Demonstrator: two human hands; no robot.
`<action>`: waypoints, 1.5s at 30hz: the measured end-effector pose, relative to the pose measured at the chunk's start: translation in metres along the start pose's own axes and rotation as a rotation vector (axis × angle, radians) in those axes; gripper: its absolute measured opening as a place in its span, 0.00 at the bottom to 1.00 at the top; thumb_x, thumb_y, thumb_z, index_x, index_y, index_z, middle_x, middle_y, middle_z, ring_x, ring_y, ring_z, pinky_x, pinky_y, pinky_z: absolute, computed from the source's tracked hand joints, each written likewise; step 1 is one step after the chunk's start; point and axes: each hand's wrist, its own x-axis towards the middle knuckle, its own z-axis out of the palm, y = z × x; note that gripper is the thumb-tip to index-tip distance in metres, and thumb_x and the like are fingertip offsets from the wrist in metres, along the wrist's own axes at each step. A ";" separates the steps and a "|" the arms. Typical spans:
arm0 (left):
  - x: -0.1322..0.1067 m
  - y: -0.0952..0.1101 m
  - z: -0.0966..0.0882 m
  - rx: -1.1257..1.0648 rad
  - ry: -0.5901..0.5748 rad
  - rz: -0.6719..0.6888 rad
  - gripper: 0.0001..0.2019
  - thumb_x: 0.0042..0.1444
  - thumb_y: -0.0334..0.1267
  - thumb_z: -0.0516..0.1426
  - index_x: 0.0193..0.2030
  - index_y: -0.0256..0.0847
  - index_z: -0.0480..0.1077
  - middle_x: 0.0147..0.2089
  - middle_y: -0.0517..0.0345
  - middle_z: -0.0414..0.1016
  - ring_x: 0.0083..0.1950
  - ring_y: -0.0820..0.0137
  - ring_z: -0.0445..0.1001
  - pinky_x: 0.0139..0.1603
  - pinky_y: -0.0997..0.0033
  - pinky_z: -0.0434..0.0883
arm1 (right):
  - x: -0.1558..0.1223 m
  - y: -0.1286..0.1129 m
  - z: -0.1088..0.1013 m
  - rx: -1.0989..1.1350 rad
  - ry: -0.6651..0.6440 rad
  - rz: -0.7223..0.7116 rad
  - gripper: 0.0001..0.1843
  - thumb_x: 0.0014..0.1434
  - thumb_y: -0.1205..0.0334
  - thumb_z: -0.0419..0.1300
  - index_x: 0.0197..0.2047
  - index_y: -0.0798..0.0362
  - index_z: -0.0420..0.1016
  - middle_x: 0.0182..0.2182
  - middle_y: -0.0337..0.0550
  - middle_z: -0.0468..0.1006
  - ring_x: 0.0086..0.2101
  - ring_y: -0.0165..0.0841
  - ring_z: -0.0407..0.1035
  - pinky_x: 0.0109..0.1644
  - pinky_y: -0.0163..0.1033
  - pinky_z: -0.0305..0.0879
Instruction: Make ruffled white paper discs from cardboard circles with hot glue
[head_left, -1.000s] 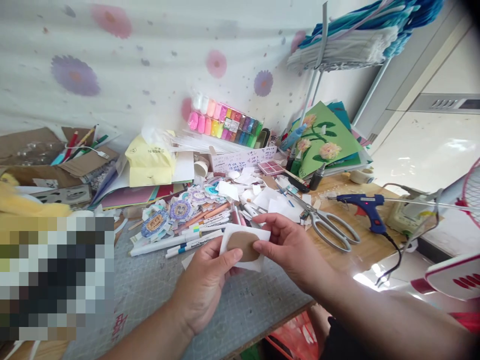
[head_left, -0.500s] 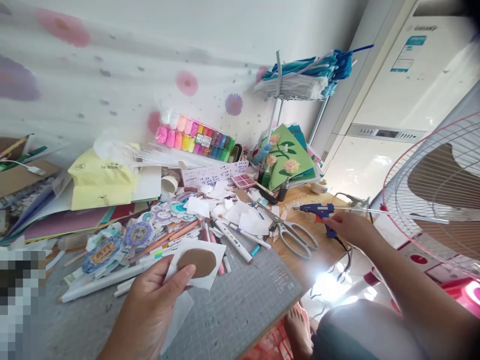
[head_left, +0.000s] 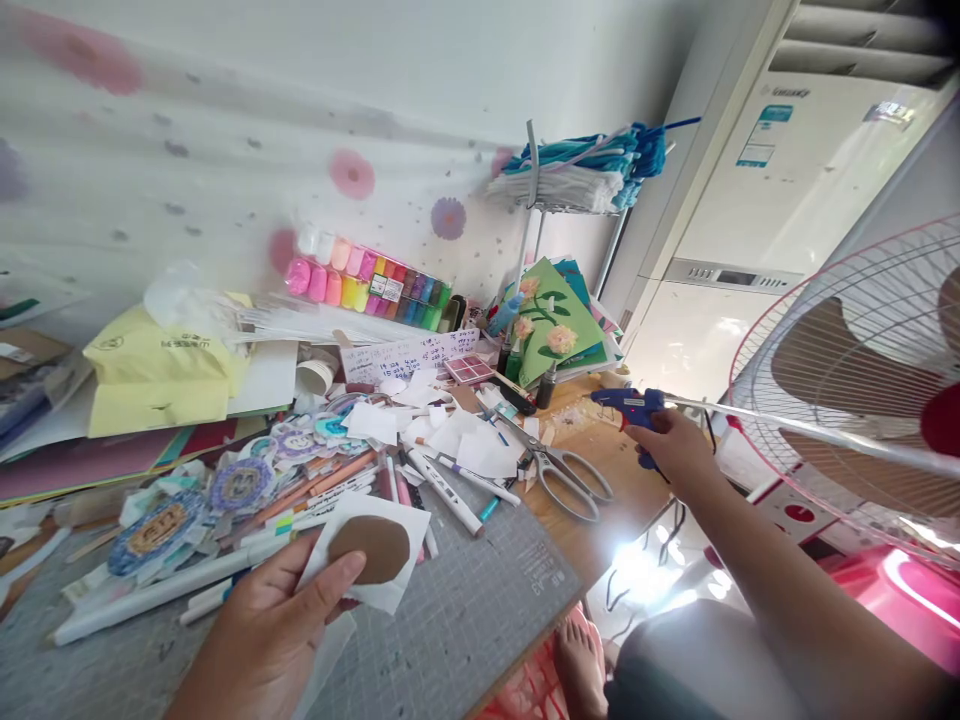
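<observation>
Between the thumb and fingers of my left hand (head_left: 289, 610) is a white paper piece (head_left: 409, 520) bearing a brown oval (head_left: 371, 549), held above the grey cutting mat (head_left: 480, 620). Below that hand, a translucent sheet (head_left: 328, 660) shows in part. Over at the table's right edge, my right hand (head_left: 671, 445) grips the handle of a blue hot glue gun (head_left: 628, 404), with a long glue stick (head_left: 697, 403) coming out of its back. The nozzle points left. Grey-handled scissors (head_left: 566, 480) lie open just left of it.
Markers (head_left: 446, 490), paper scraps (head_left: 480, 440) and badge-like rosettes (head_left: 161, 530) crowd the mat. Behind them stand a colourful clay set (head_left: 367, 285) and a green flower card (head_left: 559, 325). A wire-caged fan (head_left: 840, 370) stands close beside my right arm.
The view has swung to the right. My right hand has closed more fully round the glue gun, which looks slightly raised. My left hand keeps its hold on the paper piece.
</observation>
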 end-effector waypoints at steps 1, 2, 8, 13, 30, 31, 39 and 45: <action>0.001 0.000 -0.001 0.010 0.002 -0.003 0.26 0.42 0.43 0.67 0.51 0.47 0.71 0.46 0.60 0.81 0.48 0.60 0.74 0.39 0.71 0.70 | -0.007 -0.005 0.001 0.087 -0.037 0.010 0.13 0.40 0.58 0.65 0.30 0.53 0.69 0.20 0.36 0.69 0.19 0.31 0.65 0.22 0.37 0.61; 0.002 -0.001 -0.001 0.020 0.005 -0.007 0.27 0.43 0.44 0.67 0.52 0.46 0.70 0.46 0.59 0.81 0.48 0.60 0.74 0.39 0.70 0.70 | -0.014 -0.011 0.002 0.161 -0.087 0.025 0.13 0.40 0.59 0.64 0.31 0.52 0.69 0.19 0.35 0.69 0.19 0.30 0.65 0.22 0.37 0.62; 0.001 0.002 0.001 0.091 -0.004 -0.025 0.23 0.47 0.43 0.64 0.51 0.45 0.70 0.44 0.59 0.81 0.46 0.62 0.74 0.40 0.68 0.69 | -0.063 -0.050 0.018 0.465 -0.427 0.088 0.10 0.41 0.62 0.61 0.31 0.55 0.72 0.16 0.36 0.67 0.20 0.28 0.62 0.25 0.35 0.63; -0.006 0.008 0.006 0.116 -0.020 0.019 0.15 0.51 0.41 0.61 0.44 0.38 0.73 0.37 0.55 0.81 0.36 0.63 0.75 0.38 0.66 0.68 | -0.105 -0.078 0.049 0.764 -0.933 0.182 0.10 0.47 0.57 0.62 0.31 0.55 0.74 0.14 0.34 0.64 0.16 0.26 0.57 0.26 0.35 0.62; -0.005 0.011 -0.002 0.436 -0.008 0.099 0.06 0.51 0.40 0.59 0.30 0.40 0.71 0.29 0.59 0.73 0.33 0.66 0.70 0.32 0.72 0.65 | -0.129 -0.072 0.080 0.155 -1.236 -0.022 0.17 0.52 0.45 0.61 0.31 0.51 0.74 0.29 0.42 0.71 0.31 0.34 0.64 0.32 0.37 0.62; -0.005 0.012 -0.001 0.485 0.010 0.117 0.06 0.51 0.40 0.58 0.30 0.40 0.71 0.28 0.60 0.72 0.32 0.67 0.69 0.31 0.72 0.64 | -0.130 -0.071 0.079 0.144 -1.238 -0.045 0.17 0.52 0.45 0.61 0.31 0.50 0.74 0.29 0.42 0.71 0.31 0.35 0.64 0.32 0.37 0.63; -0.009 0.017 0.003 0.738 0.072 0.209 0.05 0.49 0.38 0.54 0.26 0.41 0.69 0.26 0.62 0.68 0.29 0.69 0.65 0.29 0.72 0.61 | -0.141 -0.075 0.080 0.151 -1.238 -0.123 0.13 0.54 0.48 0.60 0.32 0.49 0.73 0.28 0.39 0.71 0.30 0.33 0.65 0.32 0.36 0.66; -0.012 0.020 0.005 0.747 0.080 0.224 0.04 0.47 0.36 0.53 0.26 0.40 0.68 0.24 0.63 0.66 0.28 0.69 0.63 0.28 0.72 0.59 | -0.146 -0.080 0.080 0.140 -1.212 -0.184 0.12 0.55 0.50 0.61 0.39 0.46 0.71 0.30 0.38 0.72 0.33 0.34 0.67 0.39 0.39 0.69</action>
